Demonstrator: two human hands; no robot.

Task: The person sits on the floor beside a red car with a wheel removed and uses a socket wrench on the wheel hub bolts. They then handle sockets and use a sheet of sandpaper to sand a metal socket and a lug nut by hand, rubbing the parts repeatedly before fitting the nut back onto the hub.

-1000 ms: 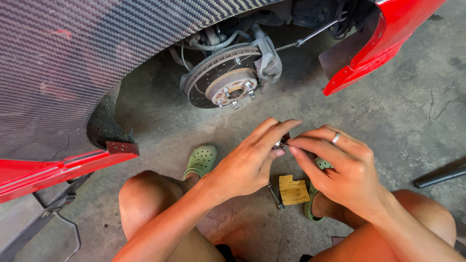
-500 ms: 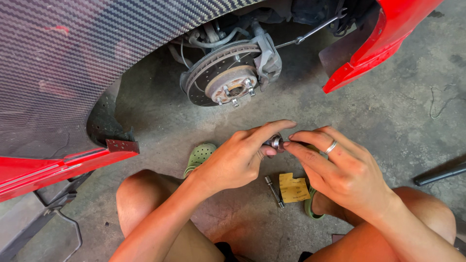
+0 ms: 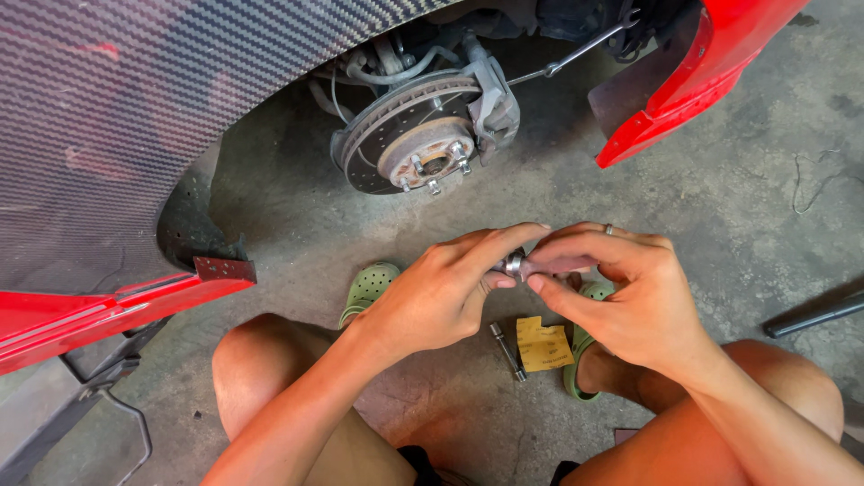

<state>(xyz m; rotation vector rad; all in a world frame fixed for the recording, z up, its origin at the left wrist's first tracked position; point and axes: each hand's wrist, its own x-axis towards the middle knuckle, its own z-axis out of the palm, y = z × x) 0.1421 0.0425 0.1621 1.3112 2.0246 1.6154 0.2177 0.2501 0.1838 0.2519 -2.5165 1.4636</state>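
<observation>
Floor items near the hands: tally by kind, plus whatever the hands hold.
Green clogs: 2
Metal pin: 1
Yellow sandpaper piece: 1
Small metal part, pinched between left hand and right hand: 1
Total: 5

Part: a small silver metal piece, round and shiny, partly hidden, so its exact kind can't be told.
Hold: pinched between the fingertips of the left hand and the right hand.
Place: in the air above the concrete floor, in front of the knees.
</observation>
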